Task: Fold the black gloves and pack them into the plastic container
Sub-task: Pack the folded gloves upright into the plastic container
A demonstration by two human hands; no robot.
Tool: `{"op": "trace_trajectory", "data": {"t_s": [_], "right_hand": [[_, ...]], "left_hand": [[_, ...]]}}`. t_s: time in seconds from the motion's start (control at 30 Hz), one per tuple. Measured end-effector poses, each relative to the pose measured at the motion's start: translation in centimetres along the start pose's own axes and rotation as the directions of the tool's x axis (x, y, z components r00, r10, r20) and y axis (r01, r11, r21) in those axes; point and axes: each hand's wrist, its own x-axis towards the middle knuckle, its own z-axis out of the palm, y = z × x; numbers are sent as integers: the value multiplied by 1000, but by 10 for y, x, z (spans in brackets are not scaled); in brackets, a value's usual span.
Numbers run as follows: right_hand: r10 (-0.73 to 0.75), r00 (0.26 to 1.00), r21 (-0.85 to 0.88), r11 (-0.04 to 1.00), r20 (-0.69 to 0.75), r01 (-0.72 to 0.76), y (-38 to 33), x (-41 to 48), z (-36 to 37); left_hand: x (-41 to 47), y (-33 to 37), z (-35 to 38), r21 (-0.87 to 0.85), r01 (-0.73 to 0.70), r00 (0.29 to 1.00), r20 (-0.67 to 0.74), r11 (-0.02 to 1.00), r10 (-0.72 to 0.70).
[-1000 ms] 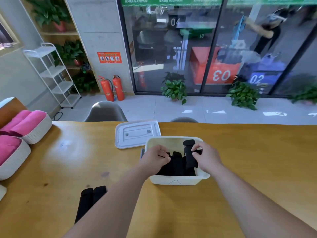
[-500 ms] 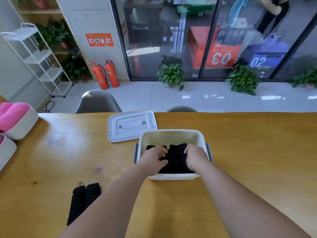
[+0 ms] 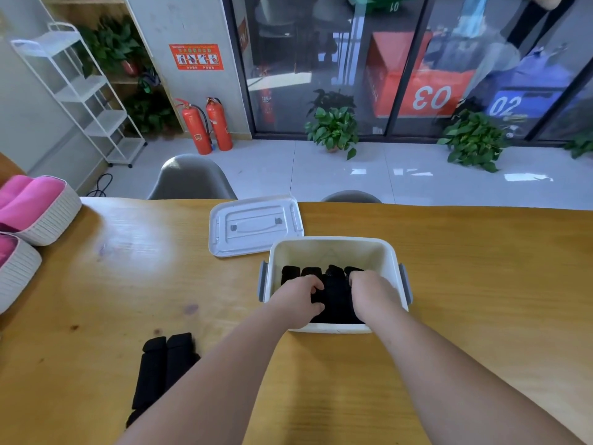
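While folded gloves (image 3: 335,297) sit inside plastic container (image 3: 333,244), left hand (image 3: 298,300) and right hand (image 3: 373,293) grip them, fingers curled. Remaining gloves (image 3: 167,364) lie on table (image 3: 481,284), near left, well apart from container. Lid (image 3: 253,224) off, beside container, far left. Judgement: packing partly done; remaining gloves left to pack.

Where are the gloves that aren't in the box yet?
Start at the long wooden table. Near its front edge, left of the white plastic container, lies a pair of black gloves. Unlike the packed gloves, they lie on bare wood.
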Motion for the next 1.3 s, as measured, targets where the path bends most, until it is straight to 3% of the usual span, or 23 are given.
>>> {"op": "trace_trajectory", "data": {"t_s": [0.27,0.43,0.67,0.8,0.97,1.13,1.3], "right_hand": [[50,956,-129,992,288,-13,-5,8,-12],[5,976,-154,988,216,29,-16,-6,-36],[-205,974,177,960,-95,219,-54,-41,-49],[-355,924,263,886,-143,382,-91,-70,-58],[-472,869,315,811,-147,493,-146,-95,-51],[-575,812,232,780,-104,582,-199,-107,-26],[-601,799,177,786,-2,592,-238,-108,10]], "left_hand": [[-3,3,-1,-17,-11,998,-56,1000,10],[-16,7,-18,-101,-73,977,-209,992,51],[-59,-11,-46,-172,-76,910,-414,982,-2],[-92,-36,-57,-190,-61,862,-504,980,-44],[-139,-90,-60,-226,50,832,-530,973,-166],[-187,-151,-50,-278,204,785,-527,939,-326],[-222,-197,-38,-328,298,760,-486,896,-431]]}}
